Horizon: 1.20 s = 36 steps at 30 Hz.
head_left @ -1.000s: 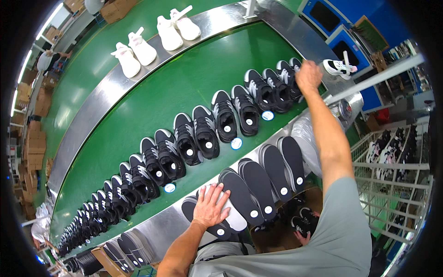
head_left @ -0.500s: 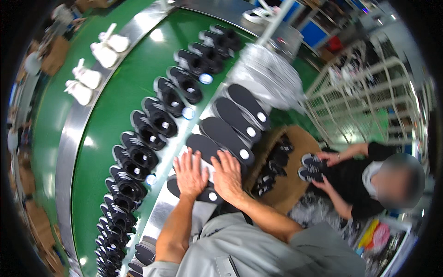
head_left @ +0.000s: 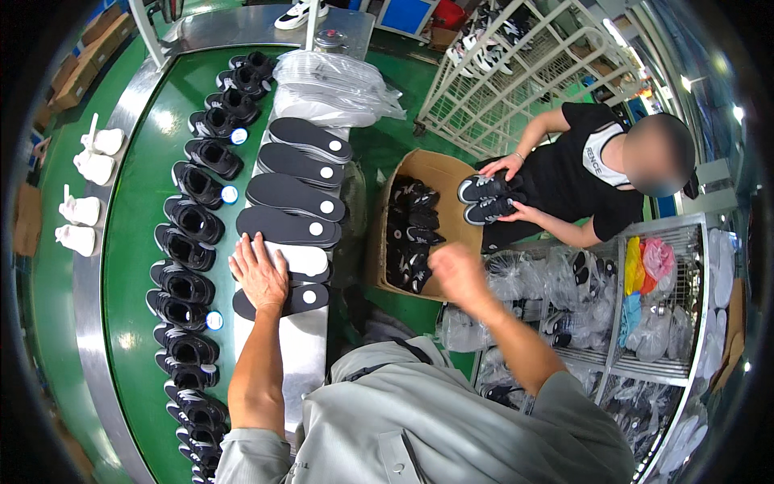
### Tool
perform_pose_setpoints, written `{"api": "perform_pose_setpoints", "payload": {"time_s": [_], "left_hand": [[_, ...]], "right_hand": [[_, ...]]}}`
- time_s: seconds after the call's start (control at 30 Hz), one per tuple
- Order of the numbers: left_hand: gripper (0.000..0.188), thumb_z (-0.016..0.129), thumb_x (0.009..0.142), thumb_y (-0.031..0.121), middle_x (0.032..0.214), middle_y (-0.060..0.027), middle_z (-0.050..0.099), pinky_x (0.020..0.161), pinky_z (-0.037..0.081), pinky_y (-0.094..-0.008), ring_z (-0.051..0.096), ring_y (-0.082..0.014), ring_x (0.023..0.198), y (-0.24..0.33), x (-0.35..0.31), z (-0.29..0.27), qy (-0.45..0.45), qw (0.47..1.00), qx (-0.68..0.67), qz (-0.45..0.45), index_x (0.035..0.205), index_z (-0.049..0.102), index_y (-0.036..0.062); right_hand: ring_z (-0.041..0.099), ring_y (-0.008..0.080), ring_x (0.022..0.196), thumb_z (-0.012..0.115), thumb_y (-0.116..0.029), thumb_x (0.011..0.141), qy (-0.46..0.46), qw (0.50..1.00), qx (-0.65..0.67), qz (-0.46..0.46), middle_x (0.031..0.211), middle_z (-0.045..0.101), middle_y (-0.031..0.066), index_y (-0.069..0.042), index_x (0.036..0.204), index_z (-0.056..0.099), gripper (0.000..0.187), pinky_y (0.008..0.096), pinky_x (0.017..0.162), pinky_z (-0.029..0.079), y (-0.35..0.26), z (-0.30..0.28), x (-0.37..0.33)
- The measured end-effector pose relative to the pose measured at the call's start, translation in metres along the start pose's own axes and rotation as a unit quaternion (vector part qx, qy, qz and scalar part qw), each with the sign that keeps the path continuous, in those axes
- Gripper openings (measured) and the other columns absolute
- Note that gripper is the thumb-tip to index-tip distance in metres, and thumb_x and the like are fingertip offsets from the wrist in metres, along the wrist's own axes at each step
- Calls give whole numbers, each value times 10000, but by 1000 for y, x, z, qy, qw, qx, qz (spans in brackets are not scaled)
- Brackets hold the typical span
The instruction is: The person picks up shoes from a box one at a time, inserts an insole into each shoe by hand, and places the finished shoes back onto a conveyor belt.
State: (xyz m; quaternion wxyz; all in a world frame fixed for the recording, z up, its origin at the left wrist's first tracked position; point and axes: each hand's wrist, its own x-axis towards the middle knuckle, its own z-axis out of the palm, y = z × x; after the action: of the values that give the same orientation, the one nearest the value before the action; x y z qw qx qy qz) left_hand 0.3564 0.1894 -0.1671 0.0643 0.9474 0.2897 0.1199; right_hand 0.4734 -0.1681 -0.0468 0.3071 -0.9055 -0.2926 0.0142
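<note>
My left hand [head_left: 263,274] lies flat with fingers spread on the insoles along the steel ledge. Beside its fingers is a white insole [head_left: 306,260], its top partly covered by my hand. A black insole with a white dot [head_left: 302,299] lies nearer me. Farther along rest stacks of black insoles [head_left: 294,196], each with a white dot. My right hand [head_left: 458,273] is raised off the ledge, by the near right edge of the cardboard box [head_left: 387,284]. Motion blurs its fingers, and I cannot make out anything in them.
Black shoes [head_left: 193,222] line the green conveyor on my left. Clear plastic bags of insoles [head_left: 330,85] lie at the ledge's far end. Across the box, a person [head_left: 564,173] holds black sneakers [head_left: 486,200]. A wire cart [head_left: 524,77] and a bag-filled rack [head_left: 597,355] stand right.
My right hand has left the insoles and swung right toward the box. My left hand stays on the insoles. The whole view has turned to the right.
</note>
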Motion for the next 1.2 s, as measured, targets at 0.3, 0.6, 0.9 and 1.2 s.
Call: {"api": "perform_pose_setpoints", "payload": {"time_s": [0.3,0.6,0.9,1.2], "left_hand": [[555,500,976,387,1541,-161,400,1221,168,-519,327,-334,1458,1,3,5,-3,1000,10,3,1460,459,119],[555,514,963,374,1536,-154,401,1231,152,-512,324,-325,1460,-2,5,6,-6,1000,18,-7,1455,461,124],[558,534,957,367,1544,-140,400,1233,158,-509,313,-313,1471,0,9,9,-6,999,34,-2,1459,463,134],[548,508,971,370,1549,-141,394,1233,160,-501,323,-316,1465,0,13,14,-9,999,31,9,1463,462,133]], "right_hand": [[582,371,940,631,-122,858,-7,915,-397,66,1034,663,141,-60,1016,711,188,493,846,471,189,-145,28],[536,322,992,758,-116,751,-36,934,-353,-48,1017,579,98,-52,1068,662,337,447,823,481,197,-160,68],[548,287,1016,786,-48,669,-135,910,-371,-123,1030,563,85,-79,1096,669,443,402,841,463,205,-154,83],[539,292,1021,807,-41,641,-141,931,-332,-54,1031,547,85,-38,1040,689,416,400,856,477,219,-158,69]]}}
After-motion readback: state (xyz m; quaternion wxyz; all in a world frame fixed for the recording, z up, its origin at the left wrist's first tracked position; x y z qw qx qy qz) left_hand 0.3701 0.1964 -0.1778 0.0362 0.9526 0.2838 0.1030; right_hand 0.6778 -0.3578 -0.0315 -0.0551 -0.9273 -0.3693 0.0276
